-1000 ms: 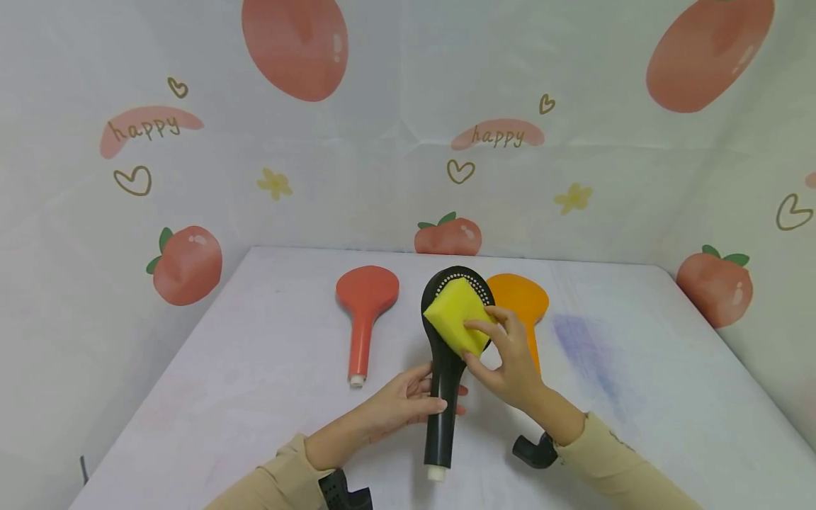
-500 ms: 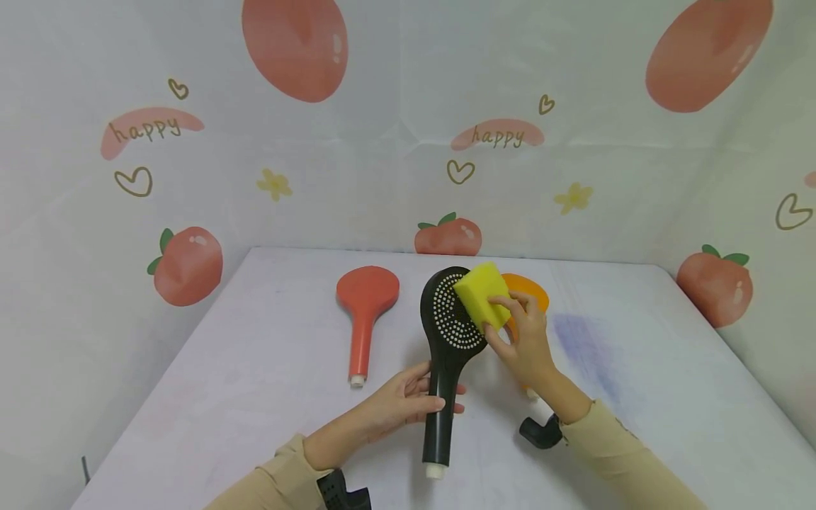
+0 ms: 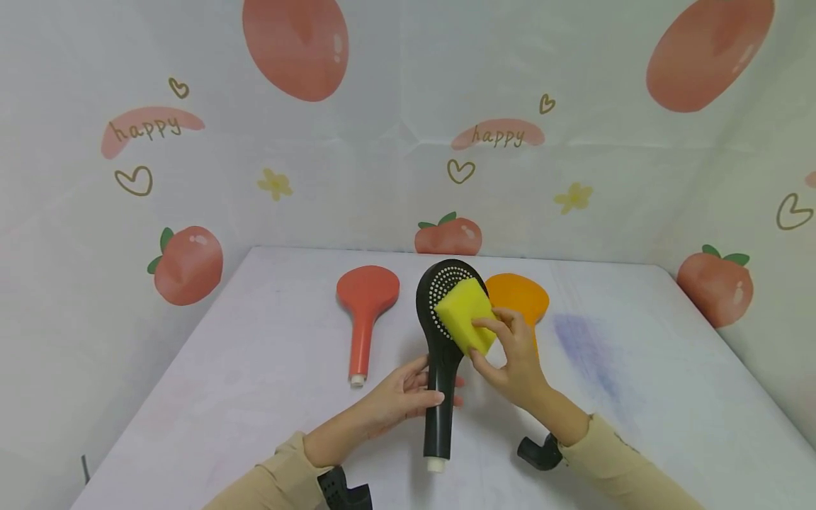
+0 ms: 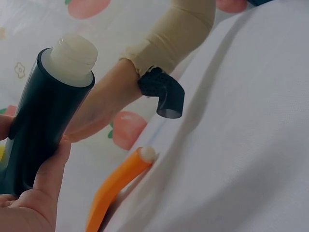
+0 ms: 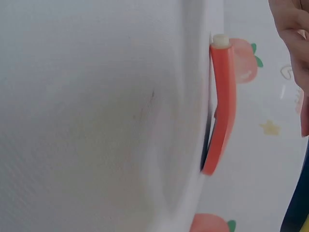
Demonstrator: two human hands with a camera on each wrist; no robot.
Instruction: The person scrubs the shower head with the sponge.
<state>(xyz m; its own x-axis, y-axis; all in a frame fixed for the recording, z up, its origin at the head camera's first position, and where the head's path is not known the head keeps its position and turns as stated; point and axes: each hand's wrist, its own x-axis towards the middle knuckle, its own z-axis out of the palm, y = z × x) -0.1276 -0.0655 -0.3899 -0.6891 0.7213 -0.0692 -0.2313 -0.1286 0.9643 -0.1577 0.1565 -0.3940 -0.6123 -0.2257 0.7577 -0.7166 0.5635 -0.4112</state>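
My left hand (image 3: 403,397) grips the handle of a black shower head (image 3: 441,368), its nozzle face turned up toward me and its white threaded end pointing down. In the left wrist view that threaded end (image 4: 75,55) shows large, with fingers wrapped about the black handle (image 4: 46,116). Between thumb and fingertips, my right hand (image 3: 516,361) pinches a yellow sponge (image 3: 467,316), which lies over the lower right of the nozzle face and covers part of the dots. The right wrist view catches only some fingers (image 5: 294,43) at its right edge.
A red shower head (image 3: 366,304) lies on the white table (image 3: 268,425) to the left. Behind my right hand lies an orange one (image 3: 519,294), partly covered. Black wrist mounts (image 3: 540,452) hang at both sleeves. A printed fruit backdrop (image 3: 357,163) stands behind the table.
The sponge slid up and right toward the edge of the nozzle face, then came back down and left over it. The black shower head has risen slightly in my left hand.
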